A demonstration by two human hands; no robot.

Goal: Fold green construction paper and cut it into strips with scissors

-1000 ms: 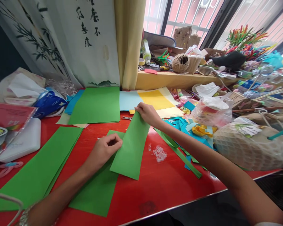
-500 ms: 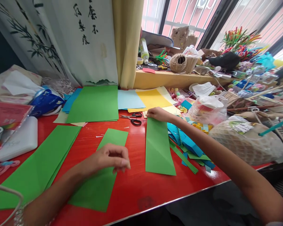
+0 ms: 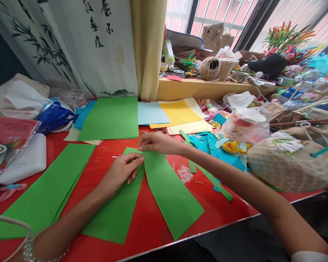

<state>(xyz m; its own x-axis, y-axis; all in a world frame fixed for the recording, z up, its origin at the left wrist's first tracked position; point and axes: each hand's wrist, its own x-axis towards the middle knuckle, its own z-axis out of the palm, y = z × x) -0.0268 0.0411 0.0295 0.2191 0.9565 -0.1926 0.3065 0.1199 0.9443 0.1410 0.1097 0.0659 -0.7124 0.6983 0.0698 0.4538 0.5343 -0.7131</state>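
Observation:
Two long green paper strips lie on the red table (image 3: 153,233). The right strip (image 3: 171,193) runs slantwise toward the table's front edge. My right hand (image 3: 155,142) pinches its far top corner. My left hand (image 3: 123,169) rests at that same top end, fingers closed on the strip's left edge, and it partly covers the left strip (image 3: 117,214) that lies beneath. The two hands are almost touching.
A stack of wider green strips (image 3: 43,193) lies at the left, and a green sheet (image 3: 110,118), blue and yellow sheets (image 3: 177,112) at the back. Scissors (image 3: 161,130) peek out behind my right hand. Blue and green scraps (image 3: 210,145), plastic bags and craft clutter fill the right.
The right hand has brought the green strip back left from beside the blue scraps, turning its top toward the left hand. The left hand moved up and took hold of the strip's edge.

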